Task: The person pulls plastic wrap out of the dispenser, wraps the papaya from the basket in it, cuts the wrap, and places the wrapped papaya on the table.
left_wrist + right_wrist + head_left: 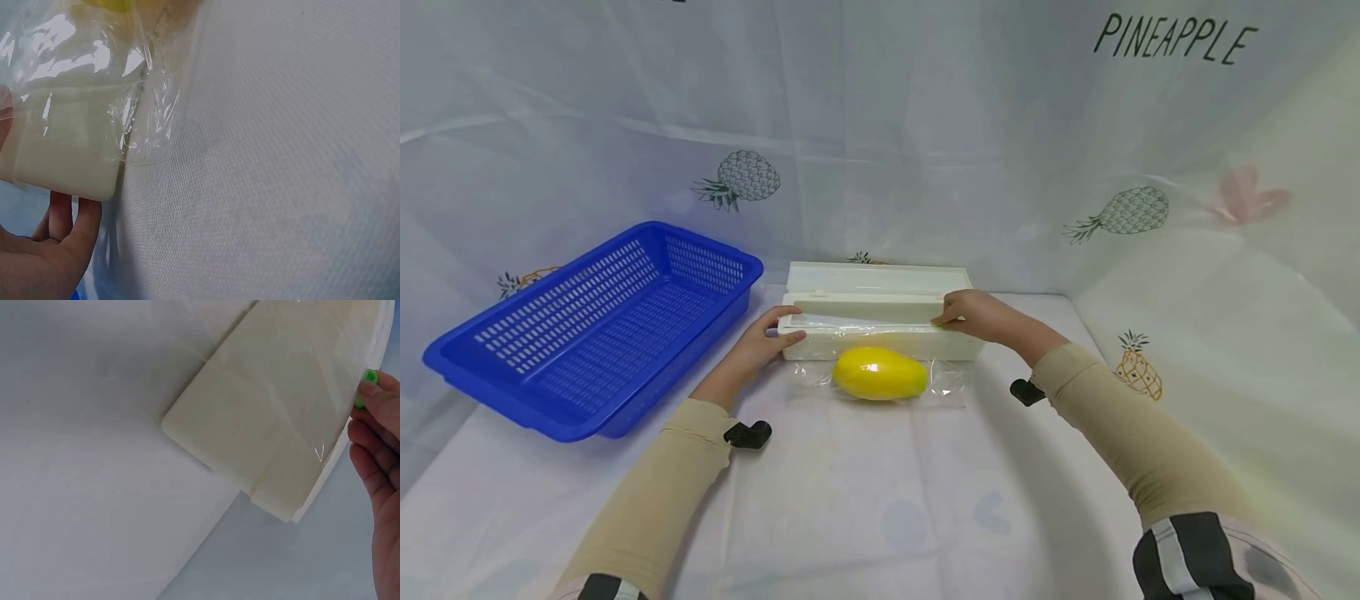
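Observation:
A cream plastic wrap dispenser (820, 348) lies across the table with its lid (880, 275) raised at the back. My left hand (752, 350) holds the dispenser's left end, thumb at the front and fingers behind. Between thumb and fingers, my right hand (981, 317) pinches a small green slide cutter (370, 378) near the right end of the dispenser's front edge. Clear plastic wrap (951, 379) hangs over the front wall onto the table. A yellow mango-like fruit (880, 373) lies at the wrap, just in front of the dispenser; whether it is on or under the film I cannot tell.
To the left stands a blue plastic basket (617, 325) with slotted walls, tilted against the cloth backdrop. White cloth (850, 500) covers the table. A cloth wall printed with pineapples (925, 167) rises behind the dispenser and along the right.

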Available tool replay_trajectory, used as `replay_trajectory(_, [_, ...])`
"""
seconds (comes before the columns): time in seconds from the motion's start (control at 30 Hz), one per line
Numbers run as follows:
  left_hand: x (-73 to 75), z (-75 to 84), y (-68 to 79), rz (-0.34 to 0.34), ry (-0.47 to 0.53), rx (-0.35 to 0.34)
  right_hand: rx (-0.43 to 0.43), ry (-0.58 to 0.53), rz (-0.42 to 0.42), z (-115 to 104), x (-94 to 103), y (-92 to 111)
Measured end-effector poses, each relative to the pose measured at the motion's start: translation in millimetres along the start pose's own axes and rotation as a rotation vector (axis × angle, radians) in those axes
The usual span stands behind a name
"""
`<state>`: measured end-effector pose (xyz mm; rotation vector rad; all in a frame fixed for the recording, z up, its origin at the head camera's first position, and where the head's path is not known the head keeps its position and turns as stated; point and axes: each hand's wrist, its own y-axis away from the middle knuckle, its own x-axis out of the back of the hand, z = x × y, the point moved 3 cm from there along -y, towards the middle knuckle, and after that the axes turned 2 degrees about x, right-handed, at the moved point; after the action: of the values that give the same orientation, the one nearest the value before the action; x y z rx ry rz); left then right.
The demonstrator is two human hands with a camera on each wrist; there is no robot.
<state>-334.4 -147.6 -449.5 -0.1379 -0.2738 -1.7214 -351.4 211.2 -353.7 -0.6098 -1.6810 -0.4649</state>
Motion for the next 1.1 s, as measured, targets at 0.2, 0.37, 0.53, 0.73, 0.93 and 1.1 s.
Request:
replay_trajectory(0.2, [1.6, -1.1, -0.9, -0.001, -0.013, 0.017, 0.005, 0.008, 0.004, 3, 1.2, 8])
replay_trajectory(0.37, [1.7, -3.3, -3.7, -0.003, -0.013, 0.014, -0.05, 0.001, 0.027, 10, 4.1, 20])
replay_trajectory(0.53, [2.0, -3.4, -2.4, -0.007, 0.006, 0.012, -0.085, 0.079, 0.05, 18, 5.4, 33])
replay_trajectory(0.73, [1.6, -2.7, -1.1, -0.017, 0.007, 0.016, -0.076, 0.157, 0.108, 20, 6.4, 42])
replay_trajectory(0.93, [1.7, -2.6, -0.5, -0.02, 0.015, 0.017, -0.112, 0.122, 0.132, 25, 2.6, 46])
replay_trajectory(1.1, [2.5, -3.2, -2.7, -0.02, 0.01, 0.016, -0.168, 0.009, 0.122, 31, -0.3, 54])
